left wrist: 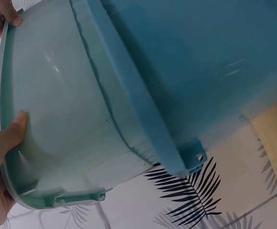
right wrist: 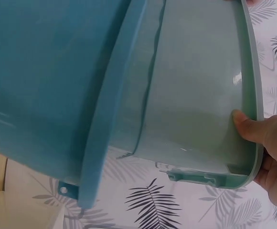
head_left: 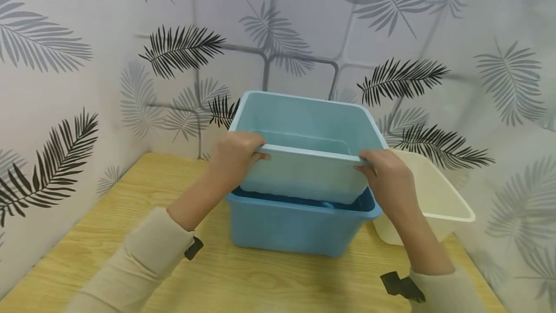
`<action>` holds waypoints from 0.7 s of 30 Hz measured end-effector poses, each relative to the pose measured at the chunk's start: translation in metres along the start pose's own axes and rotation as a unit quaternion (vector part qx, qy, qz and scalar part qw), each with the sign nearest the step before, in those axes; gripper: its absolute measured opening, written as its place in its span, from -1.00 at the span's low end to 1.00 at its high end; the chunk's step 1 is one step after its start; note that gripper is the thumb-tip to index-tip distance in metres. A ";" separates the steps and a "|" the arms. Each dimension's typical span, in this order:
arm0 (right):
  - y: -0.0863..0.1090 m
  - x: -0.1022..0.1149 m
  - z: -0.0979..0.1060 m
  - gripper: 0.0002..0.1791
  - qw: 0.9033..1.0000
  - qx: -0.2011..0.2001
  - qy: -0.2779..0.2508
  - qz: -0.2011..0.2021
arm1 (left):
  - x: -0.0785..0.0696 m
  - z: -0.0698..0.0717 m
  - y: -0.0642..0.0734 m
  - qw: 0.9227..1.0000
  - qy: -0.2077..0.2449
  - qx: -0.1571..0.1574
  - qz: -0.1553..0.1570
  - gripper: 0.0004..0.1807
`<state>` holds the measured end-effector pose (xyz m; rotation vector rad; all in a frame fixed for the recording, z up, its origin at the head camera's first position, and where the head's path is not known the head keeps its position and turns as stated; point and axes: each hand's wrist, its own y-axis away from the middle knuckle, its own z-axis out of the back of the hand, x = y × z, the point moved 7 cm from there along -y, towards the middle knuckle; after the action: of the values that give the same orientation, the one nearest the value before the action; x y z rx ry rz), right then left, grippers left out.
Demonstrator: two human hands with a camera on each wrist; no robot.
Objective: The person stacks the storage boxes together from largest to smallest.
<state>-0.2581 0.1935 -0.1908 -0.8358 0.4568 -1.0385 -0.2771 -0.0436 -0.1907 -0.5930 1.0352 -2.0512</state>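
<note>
A light blue-green plastic bin (head_left: 304, 173) is gripped at its near rim by both hands. My left hand (head_left: 236, 153) holds the left part of that rim, thumb on the outer wall. At the right part, my right hand (head_left: 388, 173) pinches the rim the same way. The bin is tilted, its inside showing to the head camera. Its lower part sits within the mouth of a darker blue bin (head_left: 291, 226), which stands on the wooden table. In both wrist views the blue bin's rim (left wrist: 133, 90) crosses the lighter bin's wall.
A cream-coloured bin (head_left: 430, 187) stands on the table (head_left: 269, 279) at the right, partly behind my right arm. Walls with a leaf pattern (head_left: 304, 23) close in the table at the back and sides.
</note>
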 end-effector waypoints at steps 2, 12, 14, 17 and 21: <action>0.004 -0.003 -0.002 -0.80 1.000 0.003 0.000 -0.003 | -0.002 -0.004 0.003 1.000 0.005 0.005 -0.001 -0.74; 0.019 -0.008 -0.013 -0.77 1.000 -0.002 0.000 0.002 | -0.005 -0.016 0.015 1.000 0.008 -0.004 -0.004 -0.73; 0.021 -0.008 -0.015 -0.76 1.000 -0.008 0.000 0.006 | -0.005 -0.018 0.017 1.000 0.010 -0.008 -0.005 -0.72; 0.025 -0.008 -0.018 -0.75 1.000 -0.018 0.001 0.015 | -0.005 -0.020 0.021 1.000 0.010 -0.009 -0.004 -0.72; 0.029 -0.008 -0.020 -0.74 0.999 -0.025 0.000 0.023 | -0.007 -0.022 0.025 1.000 0.006 -0.009 -0.002 -0.73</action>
<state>-0.2593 0.2003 -0.2267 -0.8664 0.5024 -0.9873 -0.2776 -0.0375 -0.2247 -0.5927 1.0627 -2.0527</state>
